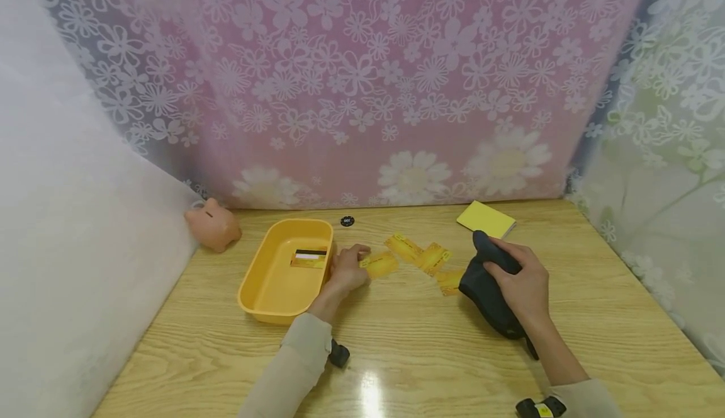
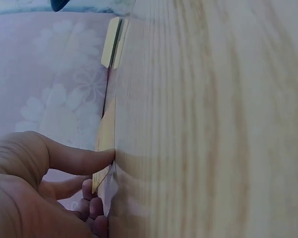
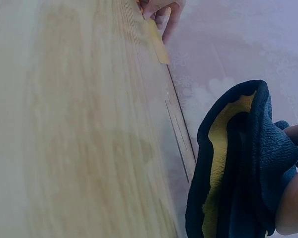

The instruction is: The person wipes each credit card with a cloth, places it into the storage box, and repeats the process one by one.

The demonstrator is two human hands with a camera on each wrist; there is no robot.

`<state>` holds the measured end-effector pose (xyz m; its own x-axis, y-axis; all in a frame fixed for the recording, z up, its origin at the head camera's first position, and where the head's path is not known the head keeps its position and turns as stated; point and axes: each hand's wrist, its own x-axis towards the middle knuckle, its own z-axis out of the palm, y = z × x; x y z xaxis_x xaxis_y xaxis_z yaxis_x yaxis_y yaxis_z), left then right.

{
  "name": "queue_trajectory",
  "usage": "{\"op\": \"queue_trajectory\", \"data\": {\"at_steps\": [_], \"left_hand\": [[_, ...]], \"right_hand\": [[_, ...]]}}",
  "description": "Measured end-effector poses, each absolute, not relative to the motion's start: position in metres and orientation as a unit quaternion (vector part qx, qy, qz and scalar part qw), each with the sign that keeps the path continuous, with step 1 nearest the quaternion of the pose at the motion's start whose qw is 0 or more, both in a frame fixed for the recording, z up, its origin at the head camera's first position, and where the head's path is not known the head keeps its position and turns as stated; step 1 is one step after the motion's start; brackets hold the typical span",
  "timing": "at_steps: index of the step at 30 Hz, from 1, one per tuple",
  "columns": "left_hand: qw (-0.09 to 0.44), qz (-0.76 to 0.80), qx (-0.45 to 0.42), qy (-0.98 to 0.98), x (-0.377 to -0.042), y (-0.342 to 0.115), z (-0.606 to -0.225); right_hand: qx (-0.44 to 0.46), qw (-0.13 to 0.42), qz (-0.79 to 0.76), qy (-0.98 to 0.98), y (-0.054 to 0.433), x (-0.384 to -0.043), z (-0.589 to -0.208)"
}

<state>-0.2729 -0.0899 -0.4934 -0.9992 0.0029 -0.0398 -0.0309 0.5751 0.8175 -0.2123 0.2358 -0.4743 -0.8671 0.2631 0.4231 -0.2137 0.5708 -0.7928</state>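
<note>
In the head view my left hand (image 1: 350, 268) is beside the right wall of the yellow bin (image 1: 266, 310), pinching the near end of a yellow card (image 1: 381, 266). The left wrist view has the thumb on one side of that card (image 2: 105, 134) and fingers on the other. More yellow cards (image 1: 403, 248) lie to its right, some overlapping. My right hand (image 1: 528, 282) grips a folded dark cloth (image 1: 491, 295) over the table's right side. A yellow inner layer of the cloth (image 3: 218, 148) shows in the right wrist view.
Inside the bin lies another card (image 1: 309, 259) with a black stripe. A pink piggy bank (image 1: 214, 226) stands to the bin's left. Behind are a black round chip (image 1: 347, 221) and a yellow notepad (image 1: 484, 218). Flowered curtains (image 1: 362, 90) border the wooden table.
</note>
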Motion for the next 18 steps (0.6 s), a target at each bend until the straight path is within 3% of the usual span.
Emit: {"op": "queue_trajectory", "data": {"at_steps": [18], "left_hand": [[0.008, 0.456, 0.075, 0.887, -0.262, -0.095, -0.491]], "right_hand": [[0.011, 0.257, 0.459, -0.850, 0.224, -0.214, -0.473]]}}
